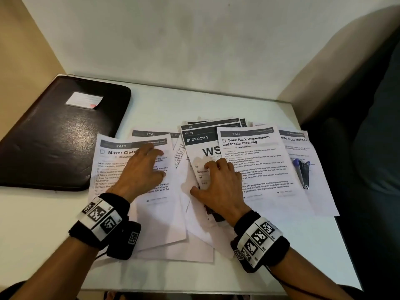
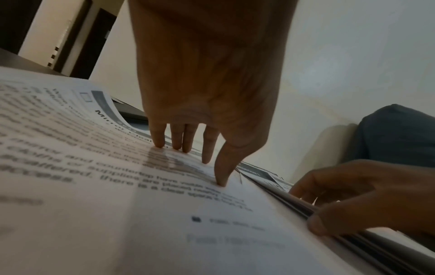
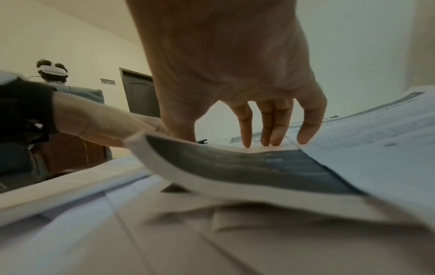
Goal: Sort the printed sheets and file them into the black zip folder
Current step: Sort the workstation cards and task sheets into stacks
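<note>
The black zip folder (image 1: 62, 135) lies closed at the table's back left, a white label on its cover. Printed sheets are fanned across the middle of the white table (image 1: 32, 224). My left hand (image 1: 151, 163) lies flat on the "Mirror Cleaning" sheet (image 1: 112, 161), its straight fingertips (image 2: 179, 147) pressing the paper. My right hand (image 1: 207, 178) is on the "BEDROOM 3" stack (image 1: 201, 146). Its fingertips (image 3: 270, 143) sit on top and its thumb (image 2: 317, 227) is at the stack's lifted left edge. The "Shoe Rack Organization" sheet (image 1: 255, 161) overlaps that stack on the right.
An "Egg Holder" sheet (image 1: 303, 161) lies at the far right of the fan, near the table's right edge. A dark cushion (image 1: 372, 148) stands beside that edge. Walls close in at the back and left. Another person wearing a white headset (image 3: 51, 72) sits across the room.
</note>
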